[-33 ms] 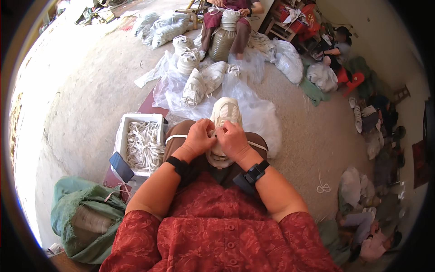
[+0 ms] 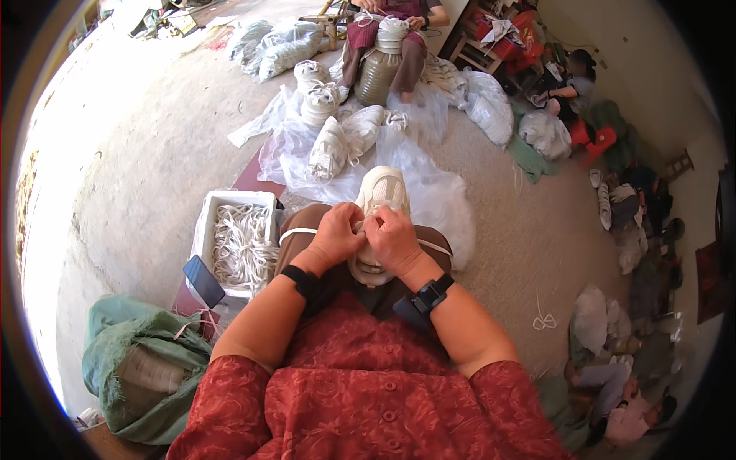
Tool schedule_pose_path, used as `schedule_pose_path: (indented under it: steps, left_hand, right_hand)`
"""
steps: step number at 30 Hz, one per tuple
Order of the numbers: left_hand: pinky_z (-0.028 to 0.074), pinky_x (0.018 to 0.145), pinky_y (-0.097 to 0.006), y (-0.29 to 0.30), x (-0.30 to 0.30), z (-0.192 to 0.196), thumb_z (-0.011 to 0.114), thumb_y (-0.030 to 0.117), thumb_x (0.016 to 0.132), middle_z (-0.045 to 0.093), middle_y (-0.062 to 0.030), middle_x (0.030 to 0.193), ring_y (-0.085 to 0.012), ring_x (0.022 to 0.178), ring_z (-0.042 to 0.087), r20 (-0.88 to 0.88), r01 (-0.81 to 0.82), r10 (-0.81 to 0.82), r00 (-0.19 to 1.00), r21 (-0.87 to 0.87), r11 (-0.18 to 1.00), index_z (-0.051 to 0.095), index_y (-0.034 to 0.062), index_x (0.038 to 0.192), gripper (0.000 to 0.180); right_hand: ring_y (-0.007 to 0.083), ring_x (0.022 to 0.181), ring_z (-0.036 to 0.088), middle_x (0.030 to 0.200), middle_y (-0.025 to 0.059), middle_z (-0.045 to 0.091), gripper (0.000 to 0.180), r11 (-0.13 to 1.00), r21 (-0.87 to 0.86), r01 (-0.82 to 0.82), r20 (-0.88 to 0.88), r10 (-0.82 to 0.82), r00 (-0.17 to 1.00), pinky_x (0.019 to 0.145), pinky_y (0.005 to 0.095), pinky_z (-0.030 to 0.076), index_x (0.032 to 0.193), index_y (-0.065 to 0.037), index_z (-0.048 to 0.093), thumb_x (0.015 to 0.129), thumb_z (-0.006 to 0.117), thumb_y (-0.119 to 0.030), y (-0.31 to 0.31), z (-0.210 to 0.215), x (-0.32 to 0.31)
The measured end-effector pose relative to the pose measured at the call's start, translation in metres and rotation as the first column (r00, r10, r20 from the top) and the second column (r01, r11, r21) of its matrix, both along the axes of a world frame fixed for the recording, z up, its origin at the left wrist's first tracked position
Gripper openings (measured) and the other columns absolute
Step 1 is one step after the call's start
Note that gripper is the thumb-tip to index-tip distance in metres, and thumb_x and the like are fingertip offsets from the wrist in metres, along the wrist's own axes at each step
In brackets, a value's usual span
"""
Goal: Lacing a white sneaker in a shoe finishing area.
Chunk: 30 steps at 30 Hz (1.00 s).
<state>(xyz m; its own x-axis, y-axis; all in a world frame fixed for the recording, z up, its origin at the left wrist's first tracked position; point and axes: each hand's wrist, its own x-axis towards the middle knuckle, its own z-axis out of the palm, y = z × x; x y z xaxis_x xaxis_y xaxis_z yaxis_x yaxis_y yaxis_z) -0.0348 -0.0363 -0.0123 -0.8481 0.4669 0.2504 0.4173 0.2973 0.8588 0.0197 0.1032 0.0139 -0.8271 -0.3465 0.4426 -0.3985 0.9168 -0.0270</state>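
A cream-white sneaker [image 2: 383, 186] rests on my lap, its toe pointing away from me. Over its lacing area my left hand [image 2: 337, 232] and my right hand [image 2: 395, 240] meet, fingers bent and pinched closely together. Both pinch at a white shoelace, mostly covered by the fingers. White lace [image 2: 435, 245] also lies across my right thigh, and a similar white strip [image 2: 302, 231] crosses my left thigh. The shoe's heel opening [image 2: 371, 270] shows between my wrists.
Left of my knees stands a white box [image 2: 201, 238] of bundled laces, with a phone [image 2: 204, 280] at its edge. A green sack [image 2: 115, 368] sits nearer. Ahead, several sneakers [image 2: 328, 149] lie on plastic sheeting [image 2: 418, 172]. A person [image 2: 406, 65] sits beyond; others work at right.
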Motion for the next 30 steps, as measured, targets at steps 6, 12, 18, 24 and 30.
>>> schedule_pose_path:
  steps: [6,12,18,24,30]
  left_hand:
    - [0.045,0.064,-0.036,-0.004,-0.001,-0.002,0.062,0.01,0.062,0.055,-0.0143,0.075,-0.0293,0.071,0.055,0.013,0.0,0.0,1.0,0.037,0.999,0.054,0.0001,0.078,0.021]
    - [0.044,0.062,-0.036,-0.004,-0.002,-0.007,0.061,0.01,0.06,0.053,-0.0131,0.074,-0.028,0.068,0.053,-0.011,0.014,-0.013,1.0,0.052,0.999,0.053,0.0,0.077,0.022]
    - [0.046,0.069,-0.037,-0.005,0.001,-0.003,0.062,0.011,0.061,0.055,-0.0154,0.081,-0.032,0.077,0.055,0.054,0.024,-0.026,0.998,0.026,0.999,0.055,0.0008,0.08,0.023]
    - [0.046,0.073,-0.038,-0.005,0.001,-0.004,0.061,0.012,0.062,0.055,-0.0161,0.083,-0.0333,0.082,0.056,0.08,0.001,-0.006,0.997,0.062,0.998,0.056,0.0015,0.082,0.023]
    - [0.047,0.075,-0.039,-0.008,0.003,-0.003,0.061,0.013,0.065,0.056,-0.016,0.089,-0.0335,0.085,0.056,0.099,0.029,-0.028,0.995,-0.007,1.0,0.056,0.0033,0.085,0.023]
  right_hand:
    - [0.0296,0.069,0.052,0.075,0.0138,0.053,0.004,0.996,-0.076,0.045,-0.035,-0.048,0.998,0.063,0.0405,0.043,0.074,-0.004,0.057,0.07,0.056,-0.004,-0.005,0.015,-0.001]
    - [0.0291,0.066,0.054,0.072,0.0135,0.05,0.003,0.995,-0.021,0.098,0.068,-0.097,0.993,0.057,0.0394,0.045,0.074,-0.004,0.052,0.071,0.054,-0.004,0.006,0.008,-0.002]
    - [0.0289,0.056,0.054,0.068,0.0127,0.047,0.006,0.991,0.109,0.081,-0.021,-0.079,0.997,0.049,0.0389,0.045,0.072,-0.005,0.05,0.071,0.055,-0.007,0.011,0.011,-0.011]
    - [0.0295,0.059,0.055,0.07,0.012,0.049,0.005,0.978,0.167,0.128,0.03,-0.135,0.99,0.051,0.0396,0.045,0.07,-0.007,0.051,0.069,0.056,-0.006,-0.005,0.005,-0.012]
    - [0.0324,0.074,0.057,0.073,0.0147,0.053,0.002,0.959,0.259,0.111,0.002,-0.115,0.993,0.062,0.0417,0.046,0.07,-0.005,0.055,0.069,0.055,-0.004,0.015,0.046,-0.029]
